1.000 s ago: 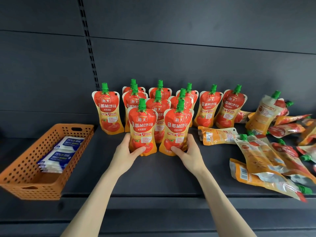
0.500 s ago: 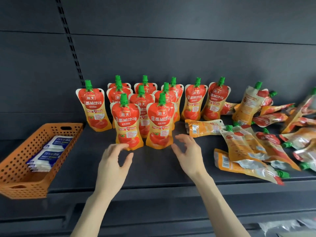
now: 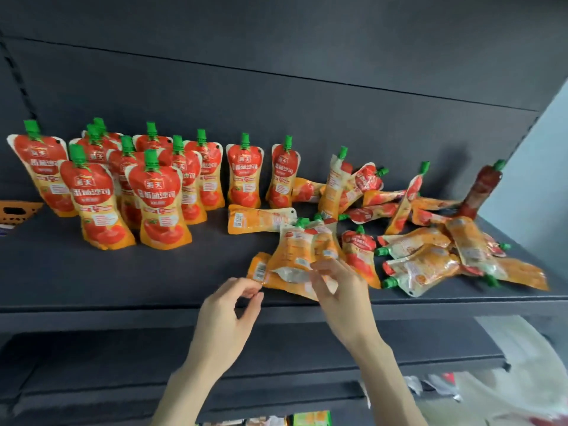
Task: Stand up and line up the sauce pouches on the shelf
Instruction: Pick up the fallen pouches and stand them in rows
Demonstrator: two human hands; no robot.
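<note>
Several red-and-orange sauce pouches with green caps (image 3: 159,204) stand in rows on the left of the dark shelf (image 3: 138,278). A jumbled pile of pouches (image 3: 430,256) lies flat or leaning on the right. My right hand (image 3: 341,293) pinches the bottom of one orange pouch (image 3: 292,253), which is tilted up, back side facing me, cap away from me. My left hand (image 3: 230,315) has its fingers curled and slightly apart, the tips touching the corner of a flat pouch (image 3: 259,272) that lies under the tilted one.
The corner of an orange perforated basket (image 3: 18,210) shows at the far left edge. One pouch (image 3: 258,221) lies flat behind the held one. A lower shelf lip (image 3: 123,382) runs below my arms. White plastic bags (image 3: 522,364) sit at lower right.
Both hands left the front two standing pouches and moved right to the fallen ones. My right hand took hold of a pouch and tilted it up. The view swung right.
</note>
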